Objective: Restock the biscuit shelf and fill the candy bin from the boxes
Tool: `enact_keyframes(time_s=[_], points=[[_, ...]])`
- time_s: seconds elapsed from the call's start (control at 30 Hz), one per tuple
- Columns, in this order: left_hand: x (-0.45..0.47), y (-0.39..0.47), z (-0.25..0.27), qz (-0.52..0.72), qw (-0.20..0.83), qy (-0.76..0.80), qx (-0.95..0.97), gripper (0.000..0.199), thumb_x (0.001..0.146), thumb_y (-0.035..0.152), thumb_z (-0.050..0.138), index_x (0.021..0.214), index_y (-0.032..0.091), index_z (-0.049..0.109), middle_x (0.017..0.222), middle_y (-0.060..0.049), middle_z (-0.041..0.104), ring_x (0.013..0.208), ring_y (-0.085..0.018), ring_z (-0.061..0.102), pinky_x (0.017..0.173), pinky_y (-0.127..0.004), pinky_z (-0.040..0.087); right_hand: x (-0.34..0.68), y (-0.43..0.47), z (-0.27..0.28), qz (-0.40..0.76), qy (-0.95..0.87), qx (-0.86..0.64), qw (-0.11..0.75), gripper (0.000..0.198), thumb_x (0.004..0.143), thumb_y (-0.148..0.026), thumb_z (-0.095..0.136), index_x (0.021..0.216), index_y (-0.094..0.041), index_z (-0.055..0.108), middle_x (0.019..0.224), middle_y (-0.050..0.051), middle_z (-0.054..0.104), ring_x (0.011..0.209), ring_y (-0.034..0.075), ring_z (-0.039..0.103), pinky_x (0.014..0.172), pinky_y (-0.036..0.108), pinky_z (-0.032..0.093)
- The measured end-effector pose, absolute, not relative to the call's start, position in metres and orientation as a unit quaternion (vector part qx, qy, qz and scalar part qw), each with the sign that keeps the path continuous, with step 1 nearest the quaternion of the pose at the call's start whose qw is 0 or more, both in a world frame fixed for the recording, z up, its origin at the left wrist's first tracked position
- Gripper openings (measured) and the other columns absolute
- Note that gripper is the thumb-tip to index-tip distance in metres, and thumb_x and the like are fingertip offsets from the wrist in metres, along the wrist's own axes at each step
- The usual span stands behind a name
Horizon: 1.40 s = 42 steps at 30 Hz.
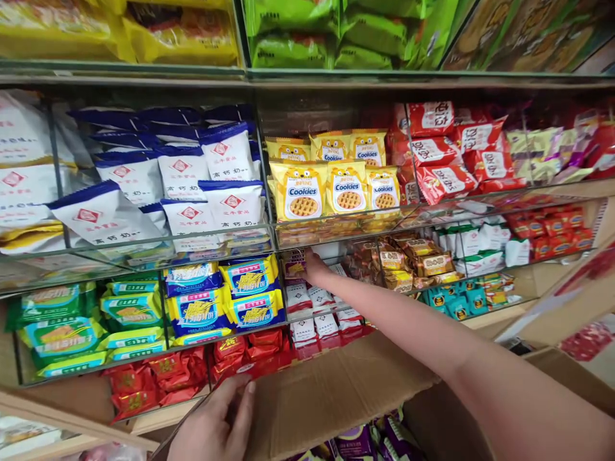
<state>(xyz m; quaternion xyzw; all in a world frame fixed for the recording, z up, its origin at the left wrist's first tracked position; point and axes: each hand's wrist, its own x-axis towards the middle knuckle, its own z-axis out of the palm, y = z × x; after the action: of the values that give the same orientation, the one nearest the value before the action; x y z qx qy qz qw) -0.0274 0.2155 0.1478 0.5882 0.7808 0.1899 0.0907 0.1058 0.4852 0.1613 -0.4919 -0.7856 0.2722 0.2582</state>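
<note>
My right hand point(317, 267) reaches into a low shelf compartment, its fingers closed at the side of a small dark purple snack packet point(295, 269). The shelf edge and the hand itself hide part of the grip. Beneath that packet lie white and red packets point(327, 324). At the bottom, my left hand point(214, 419) is closed on the edge of an open cardboard box point(336, 390), thumb and fingers at its flap. Inside the box are several purple packets point(355, 442), partly covered by the flap.
Clear dividers part the shelves. Yellow cookie packets point(346, 187) stand above my right hand; blue-and-yellow cracker packets point(252, 291) are to its left, brown-gold packets point(423, 259) to its right. A glass shelf edge point(336, 234) crosses just above the hand. Red packets point(168, 374) sit lower left.
</note>
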Motion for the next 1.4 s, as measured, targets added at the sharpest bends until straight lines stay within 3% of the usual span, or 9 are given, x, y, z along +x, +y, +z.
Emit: enact_keyframes(time_s=[0.2,0.53,0.67,0.8,0.93,1.0,1.17,1.27,1.4], points=[[-0.025,0.219,0.149,0.151,0.099,0.786,0.592,0.025,0.084,0.042,0.035,0.092,0.03,0.055,0.09,0.004,0.071,0.082,-0.017,0.067,0.067,-0.024,0.049,0.114,0.497,0.154,0.274,-0.804,-0.462,0.255,0.064,0.065,-0.027,0.068,0.119,-0.013,0.037,0.121,0.019,0.044,0.11,0.028,0.047,0.086,0.036,0.041],[-0.025,0.222,0.149,0.168,0.082,0.767,0.614,0.021,0.084,0.04,0.039,0.084,0.029,0.056,0.069,0.004,0.071,0.064,-0.016,0.067,0.055,-0.021,0.047,0.113,0.503,0.149,0.257,-0.798,-0.452,0.304,0.086,0.055,-0.037,0.074,0.125,-0.009,0.03,0.122,0.018,0.04,0.112,0.028,0.043,0.088,0.036,0.04],[-0.024,0.222,0.15,0.166,0.094,0.763,0.618,0.022,0.084,0.041,0.038,0.084,0.028,0.056,0.071,0.003,0.07,0.064,-0.015,0.066,0.056,-0.022,0.046,0.123,0.481,0.178,0.22,-0.79,-0.465,0.334,0.059,0.071,-0.036,0.062,0.119,-0.008,0.041,0.125,0.019,0.039,0.123,0.031,0.029,0.099,0.042,0.027],[-0.021,0.221,0.148,0.148,0.12,0.77,0.609,0.026,0.084,0.045,0.036,0.089,0.026,0.054,0.075,0.002,0.069,0.067,-0.016,0.064,0.06,-0.024,0.045,0.166,0.39,0.197,0.181,-0.858,-0.248,0.411,0.026,0.087,-0.029,0.04,0.107,-0.018,0.051,0.105,0.005,0.056,0.101,0.016,0.05,0.091,0.03,0.038],[-0.017,0.221,0.15,0.143,0.121,0.781,0.596,0.028,0.084,0.046,0.036,0.091,0.027,0.054,0.072,0.002,0.067,0.067,-0.017,0.063,0.057,-0.024,0.042,0.217,0.277,0.159,0.177,-0.961,-0.004,0.21,0.017,0.086,-0.026,0.043,0.086,-0.022,0.06,0.077,-0.002,0.065,0.071,0.012,0.057,0.075,0.024,0.045],[-0.016,0.221,0.152,0.138,0.119,0.786,0.59,0.027,0.083,0.046,0.037,0.091,0.027,0.054,0.071,0.002,0.067,0.066,-0.018,0.063,0.057,-0.025,0.042,0.225,0.247,0.121,0.198,-0.961,-0.126,0.146,0.014,0.081,-0.022,0.051,0.091,-0.022,0.061,0.078,0.001,0.066,0.073,0.016,0.059,0.071,0.025,0.047],[-0.014,0.221,0.152,0.136,0.102,0.791,0.588,0.025,0.081,0.046,0.041,0.092,0.029,0.055,0.07,0.004,0.067,0.067,-0.017,0.064,0.059,-0.025,0.043,0.194,0.257,0.038,0.292,-0.854,-0.418,0.102,0.032,0.082,-0.022,0.048,0.111,-0.013,0.058,0.113,0.015,0.06,0.105,0.029,0.055,0.089,0.041,0.041],[-0.016,0.222,0.148,0.155,0.089,0.786,0.591,0.023,0.08,0.046,0.044,0.089,0.028,0.056,0.068,0.004,0.068,0.064,-0.016,0.064,0.056,-0.024,0.044,0.18,0.27,0.021,0.314,-0.832,-0.432,0.151,0.027,0.081,-0.019,0.047,0.103,-0.013,0.063,0.112,0.014,0.061,0.107,0.029,0.054,0.092,0.041,0.039],[-0.017,0.216,0.147,0.218,0.07,0.774,0.591,0.028,0.079,0.048,0.045,0.092,0.026,0.057,0.068,0.003,0.067,0.058,-0.014,0.062,0.054,-0.023,0.046,0.203,0.261,0.036,0.341,-0.798,-0.416,0.272,0.019,0.079,-0.014,0.048,0.088,-0.015,0.064,0.093,0.01,0.068,0.09,0.023,0.061,0.08,0.033,0.046]])
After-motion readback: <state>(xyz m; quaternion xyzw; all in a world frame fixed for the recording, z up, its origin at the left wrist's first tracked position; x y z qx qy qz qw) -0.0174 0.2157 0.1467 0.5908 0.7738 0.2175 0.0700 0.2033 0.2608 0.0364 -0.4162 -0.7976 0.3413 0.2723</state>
